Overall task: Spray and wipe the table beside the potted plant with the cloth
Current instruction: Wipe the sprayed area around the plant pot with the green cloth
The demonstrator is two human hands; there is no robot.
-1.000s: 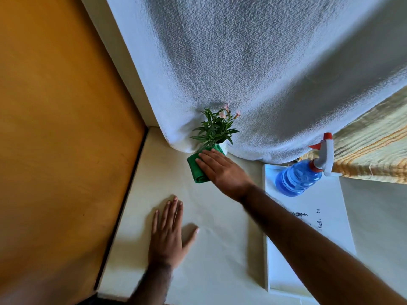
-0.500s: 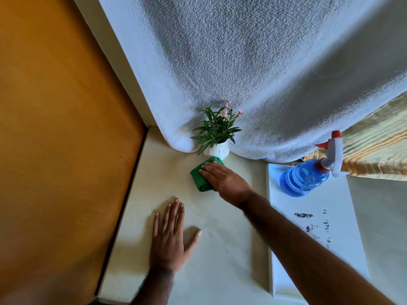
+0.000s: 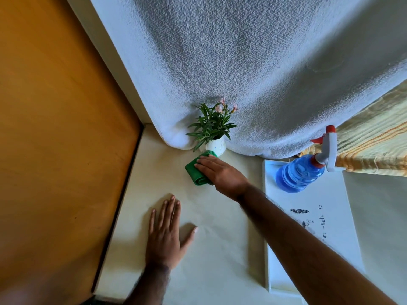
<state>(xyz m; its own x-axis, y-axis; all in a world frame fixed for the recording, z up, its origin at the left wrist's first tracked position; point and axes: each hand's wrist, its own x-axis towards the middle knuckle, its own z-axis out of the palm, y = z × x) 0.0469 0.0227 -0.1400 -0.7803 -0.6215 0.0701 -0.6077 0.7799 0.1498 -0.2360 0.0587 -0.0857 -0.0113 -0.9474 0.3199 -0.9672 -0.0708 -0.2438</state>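
A small potted plant [image 3: 213,128] in a white pot stands at the back of the cream table [image 3: 220,260], against a hanging white towel. Just in front of the pot lies a folded green cloth [image 3: 195,170]. My right hand [image 3: 220,172] presses flat on the cloth, fingers pointing left. My left hand [image 3: 166,234] rests flat on the table nearer me, fingers spread, holding nothing. A blue spray bottle [image 3: 299,172] with a white and red trigger lies tilted on a white tray to the right.
The white tray [image 3: 343,216] with dark marks covers the table's right side. A white towel [image 3: 264,73] hangs behind the plant, with striped yellow fabric [image 3: 374,139] to its right. An orange-brown wooden panel [image 3: 55,139] borders the table's left edge.
My right hand has slid the green cloth a little toward me and back near the pot, wiping beside it. My left hand stays flat in place.
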